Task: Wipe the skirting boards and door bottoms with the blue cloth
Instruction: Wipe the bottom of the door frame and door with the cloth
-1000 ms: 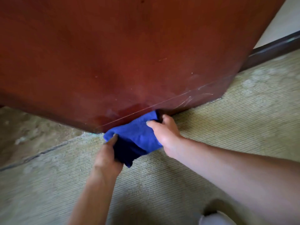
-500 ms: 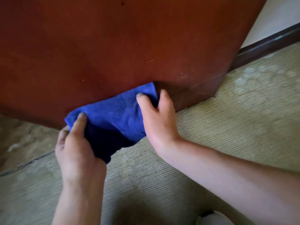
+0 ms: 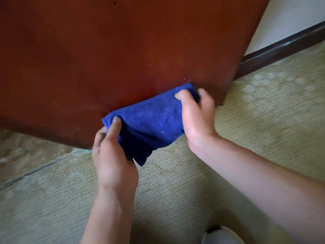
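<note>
Cloth (image 3: 151, 120): being pressed against the door (image 3: 123, 50) bottom.
Left hand (image 3: 112, 155): gripping cloth.
Right hand (image 3: 195, 117): gripping cloth.
Next: sliding toward the door's corner, then skirting board (image 3: 281, 48).

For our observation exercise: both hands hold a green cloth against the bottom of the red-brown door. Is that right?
Not quite: the head view shows the cloth is blue, not green. Both the left hand and right hand do hold it against the bottom of the red-brown door.

Blue cloth (image 3: 151, 120) covers the door's (image 3: 105, 59) bottom edge there
</note>
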The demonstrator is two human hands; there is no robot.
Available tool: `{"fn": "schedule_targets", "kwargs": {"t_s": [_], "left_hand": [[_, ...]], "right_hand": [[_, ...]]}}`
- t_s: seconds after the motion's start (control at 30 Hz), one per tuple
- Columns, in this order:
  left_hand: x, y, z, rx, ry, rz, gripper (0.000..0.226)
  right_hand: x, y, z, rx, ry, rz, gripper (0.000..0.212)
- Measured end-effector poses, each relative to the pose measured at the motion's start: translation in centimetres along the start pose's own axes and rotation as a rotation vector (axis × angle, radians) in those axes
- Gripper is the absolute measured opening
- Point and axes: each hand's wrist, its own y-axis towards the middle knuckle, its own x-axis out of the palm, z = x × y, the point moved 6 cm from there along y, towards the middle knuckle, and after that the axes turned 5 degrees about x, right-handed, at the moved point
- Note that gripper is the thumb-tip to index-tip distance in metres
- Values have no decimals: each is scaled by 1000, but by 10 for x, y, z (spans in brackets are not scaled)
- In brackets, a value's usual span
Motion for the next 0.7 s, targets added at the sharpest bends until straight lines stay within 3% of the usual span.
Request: {"fn": "schedule_targets", "kwargs": {"t_s": [0.07,0.13,0.23,0.3,0.4,0.5,0.6,0.7], "left_hand": [[10,-12,10,85,-2,-56,35],[15,-16,-5,63,21,-13,10],[3,2,-55,-157,116,85,7],[-5,11,-83,-378,139,90,35],[-2,23,-87,-448,211,108,40],[20,10,-63,-431,156,94,49],[49,-24,-35,-389,-15,-20,34],[72,-50,-8,-287,-122,-188,32]], "right_hand": [[-3,0,-14,-109,12,5,16],[0,6,3,-80,-75,-15,22],[5,25,67,269,-149,-70,34],[3,34,102,557,-176,-92,19],[-4,44,111,659,-218,-105,16],[-8,40,85,601,-87,16,23],[-25,36,26,338,94,228,13],[-33,33,-23,93,166,203,17]]}}
